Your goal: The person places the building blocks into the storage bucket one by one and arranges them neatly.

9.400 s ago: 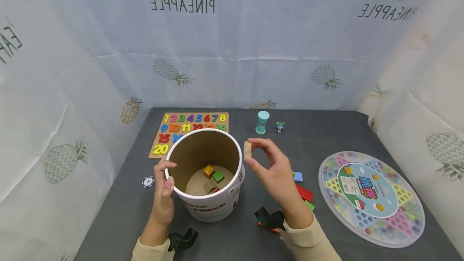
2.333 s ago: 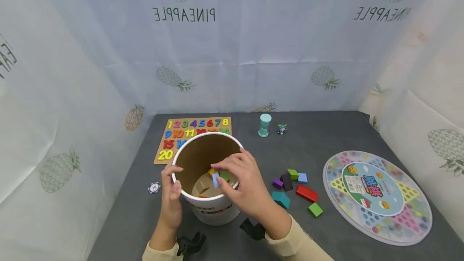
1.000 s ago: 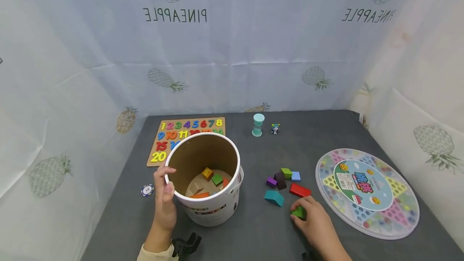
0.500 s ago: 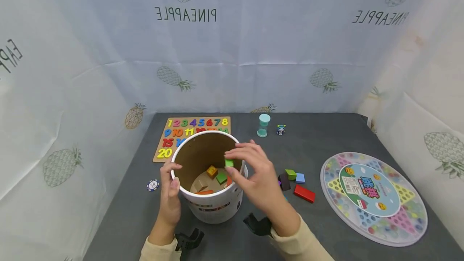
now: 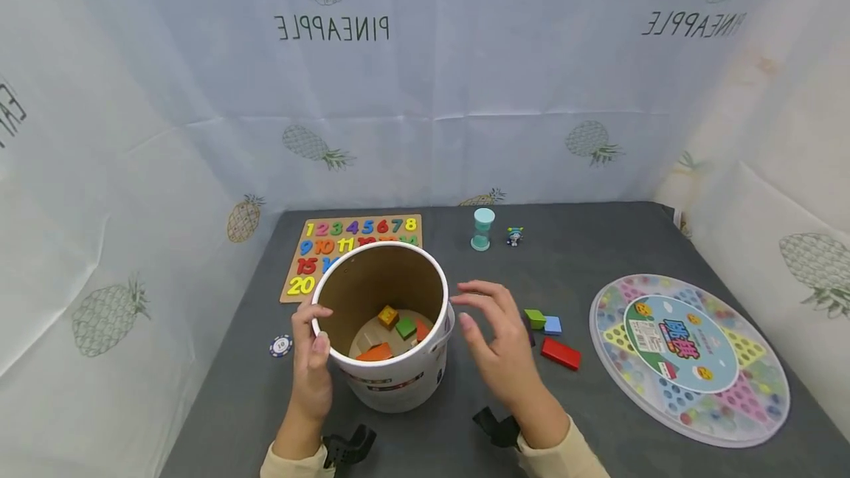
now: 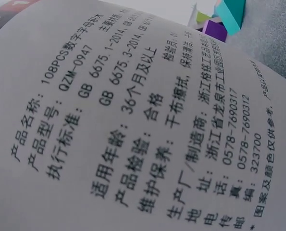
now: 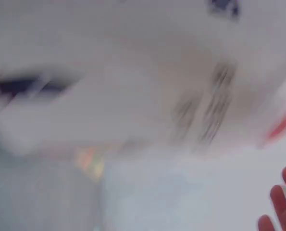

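In the lower centre of the head view, a person's left hand (image 5: 312, 382) grips the rim of a white bucket (image 5: 398, 389) containing a yellow block (image 5: 388, 316), green block (image 5: 405, 327) and orange block (image 5: 375, 352). The right hand (image 5: 502, 349), fingers spread, grasping nothing, is just beside the rim. Right of centre lie a red block (image 5: 561, 353) and blue block (image 5: 552, 325).

Bucket (image 5: 392, 391) smooth outside, cardboard-like inside; number board (image 5: 330, 237), far left, wooden; game disc (image 5: 682, 347), right, glossy plastic; tabletop (image 5: 571, 257) matt; backdrop (image 5: 425, 157) creased, cloth-like.
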`<action>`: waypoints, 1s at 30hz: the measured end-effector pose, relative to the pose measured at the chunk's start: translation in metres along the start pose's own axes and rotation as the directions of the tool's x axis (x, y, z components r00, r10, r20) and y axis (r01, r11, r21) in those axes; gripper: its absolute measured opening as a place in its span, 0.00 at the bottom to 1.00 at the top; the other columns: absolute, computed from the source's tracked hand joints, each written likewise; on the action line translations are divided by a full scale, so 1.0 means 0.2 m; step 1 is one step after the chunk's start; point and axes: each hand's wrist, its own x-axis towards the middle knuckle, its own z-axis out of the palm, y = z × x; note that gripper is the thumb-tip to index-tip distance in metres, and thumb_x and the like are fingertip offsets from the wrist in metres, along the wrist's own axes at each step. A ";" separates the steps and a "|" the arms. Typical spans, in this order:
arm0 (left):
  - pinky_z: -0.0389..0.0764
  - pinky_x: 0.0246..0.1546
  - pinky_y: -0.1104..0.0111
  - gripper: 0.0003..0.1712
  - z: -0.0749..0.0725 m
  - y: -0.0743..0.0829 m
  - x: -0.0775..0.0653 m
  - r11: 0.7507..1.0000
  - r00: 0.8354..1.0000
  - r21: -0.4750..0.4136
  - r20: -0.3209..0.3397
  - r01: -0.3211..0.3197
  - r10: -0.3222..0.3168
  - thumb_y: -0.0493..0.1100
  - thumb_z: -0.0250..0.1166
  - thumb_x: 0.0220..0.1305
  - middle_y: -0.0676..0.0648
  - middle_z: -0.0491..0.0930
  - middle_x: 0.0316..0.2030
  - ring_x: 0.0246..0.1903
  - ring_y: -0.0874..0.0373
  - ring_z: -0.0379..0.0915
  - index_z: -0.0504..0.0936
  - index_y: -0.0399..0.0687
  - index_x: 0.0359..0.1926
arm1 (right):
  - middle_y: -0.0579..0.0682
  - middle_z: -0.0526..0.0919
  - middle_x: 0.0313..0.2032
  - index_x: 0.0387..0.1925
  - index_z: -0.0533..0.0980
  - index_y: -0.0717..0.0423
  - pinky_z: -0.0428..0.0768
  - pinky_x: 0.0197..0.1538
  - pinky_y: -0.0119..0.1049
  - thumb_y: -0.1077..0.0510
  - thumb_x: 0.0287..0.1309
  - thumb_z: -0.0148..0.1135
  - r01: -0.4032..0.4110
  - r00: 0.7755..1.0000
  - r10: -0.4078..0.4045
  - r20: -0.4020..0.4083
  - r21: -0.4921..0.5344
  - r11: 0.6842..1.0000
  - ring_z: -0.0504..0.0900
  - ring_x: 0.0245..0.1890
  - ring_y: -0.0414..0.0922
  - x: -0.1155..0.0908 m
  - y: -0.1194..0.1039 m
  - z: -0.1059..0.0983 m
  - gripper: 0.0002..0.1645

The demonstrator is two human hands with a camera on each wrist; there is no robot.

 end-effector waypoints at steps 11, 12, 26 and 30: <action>0.53 0.59 0.59 0.22 0.01 0.00 0.01 1.000 1.000 -0.007 0.000 0.018 -0.018 0.44 0.40 0.68 0.33 0.50 0.67 0.63 0.37 0.45 0.58 0.27 0.51 | 0.62 0.74 0.50 0.55 0.74 0.54 0.69 0.46 0.59 0.58 0.47 0.72 -0.385 0.817 0.565 0.118 -0.619 0.685 0.72 0.48 0.60 -0.34 0.40 -0.27 0.31; 0.53 0.59 0.59 0.22 0.01 0.00 0.01 1.000 1.000 -0.009 -0.003 0.016 -0.016 0.44 0.40 0.68 0.32 0.50 0.67 0.63 0.37 0.46 0.58 0.27 0.51 | 0.62 0.75 0.49 0.55 0.75 0.54 0.70 0.45 0.58 0.57 0.46 0.73 -0.370 0.806 0.575 0.141 -0.639 0.674 0.73 0.47 0.60 -0.35 0.41 -0.28 0.31; 0.53 0.60 0.58 0.20 0.02 0.02 0.00 0.999 0.999 0.017 0.009 0.043 -0.043 0.43 0.40 0.67 0.35 0.50 0.67 0.65 0.40 0.43 0.58 0.29 0.51 | 0.47 0.74 0.31 0.39 0.82 0.49 0.74 0.34 0.40 0.63 0.40 0.76 -0.206 0.748 0.518 0.414 -0.597 0.775 0.72 0.31 0.43 -0.29 0.32 -0.43 0.19; 0.52 0.60 0.57 0.21 0.01 0.02 0.00 0.998 0.998 0.030 -0.001 0.060 -0.060 0.45 0.40 0.68 0.38 0.49 0.68 0.66 0.41 0.42 0.59 0.31 0.52 | 0.47 0.73 0.34 0.43 0.82 0.50 0.73 0.30 0.36 0.60 0.43 0.75 -0.132 0.896 0.334 0.291 -0.543 0.829 0.71 0.30 0.43 -0.12 0.11 -0.45 0.20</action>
